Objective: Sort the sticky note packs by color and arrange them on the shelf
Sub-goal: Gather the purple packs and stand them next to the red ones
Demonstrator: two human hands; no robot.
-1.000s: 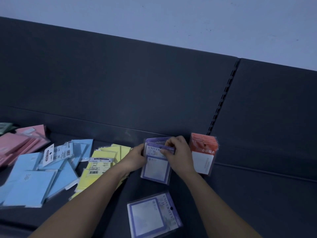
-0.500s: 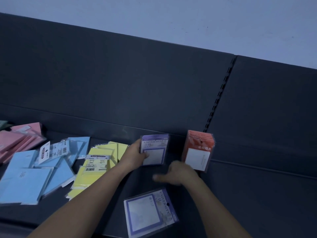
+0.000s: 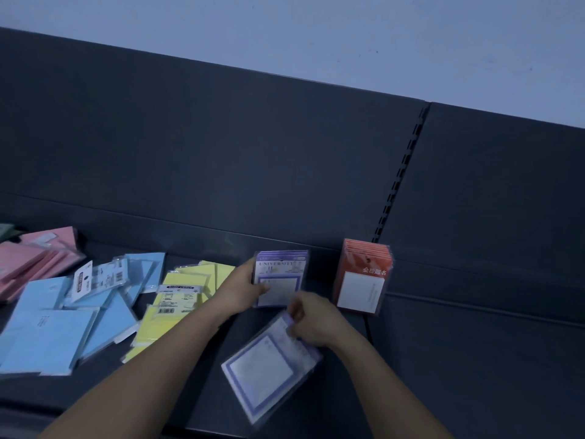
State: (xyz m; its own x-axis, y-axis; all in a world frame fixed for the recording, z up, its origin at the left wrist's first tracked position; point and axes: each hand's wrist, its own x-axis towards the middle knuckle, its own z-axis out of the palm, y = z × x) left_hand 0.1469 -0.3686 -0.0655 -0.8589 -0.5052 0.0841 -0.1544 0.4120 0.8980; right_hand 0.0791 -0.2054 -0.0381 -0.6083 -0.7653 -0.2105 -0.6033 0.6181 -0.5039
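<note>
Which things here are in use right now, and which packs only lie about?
In use: left hand, standing purple packs, right hand, loose purple pack.
Lying about, unsorted: yellow packs, blue packs, pink packs. Orange packs stand untouched.

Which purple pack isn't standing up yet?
The purple pack nearest the camera, lying askew, gripped by the right hand; the other purple packs stand upright, held by the left hand.

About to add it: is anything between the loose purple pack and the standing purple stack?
Nothing visible. The right hand grips the loose purple pack just in front of the purple stack; the left hand holds that stack's left edge.
</note>
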